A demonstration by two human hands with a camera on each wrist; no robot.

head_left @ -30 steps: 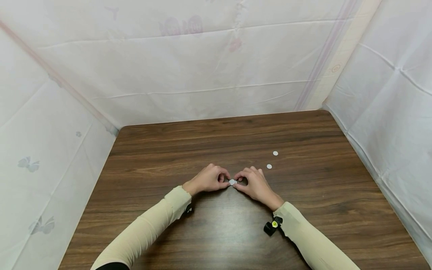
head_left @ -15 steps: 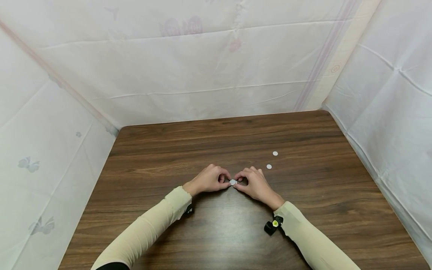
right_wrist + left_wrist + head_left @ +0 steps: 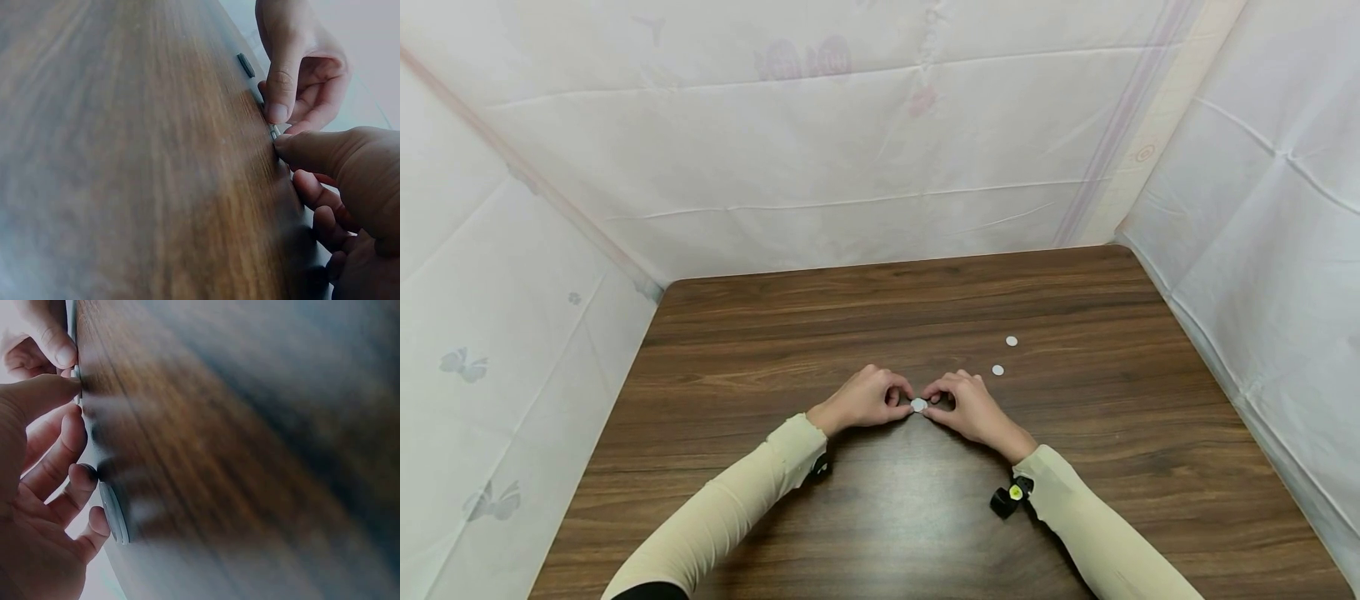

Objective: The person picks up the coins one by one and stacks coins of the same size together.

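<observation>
In the head view, two overlapping small white discs (image 3: 919, 405) lie between the fingertips of both hands near the table's middle. My left hand (image 3: 868, 398) holds them from the left with thumb and forefinger. From the right, my right hand (image 3: 973, 410) pinches them the same way. Both wrist views show the discs only edge-on, mostly covered by the thumbs. Beside my left hand's smaller fingers, a thicker grey disc (image 3: 114, 512) lies on the table in the left wrist view; a dark disc (image 3: 245, 65) near the left hand shows in the right wrist view.
Two more white discs, a nearer one (image 3: 997, 370) and a farther one (image 3: 1011, 341), lie apart on the brown wooden table (image 3: 760, 325), beyond the right hand. White patterned cloth (image 3: 850, 150) stands around the table's back and sides.
The right hand has shifted very slightly to the right, and the discs between the fingertips have crept a little that way too. The left hand looks almost still.
</observation>
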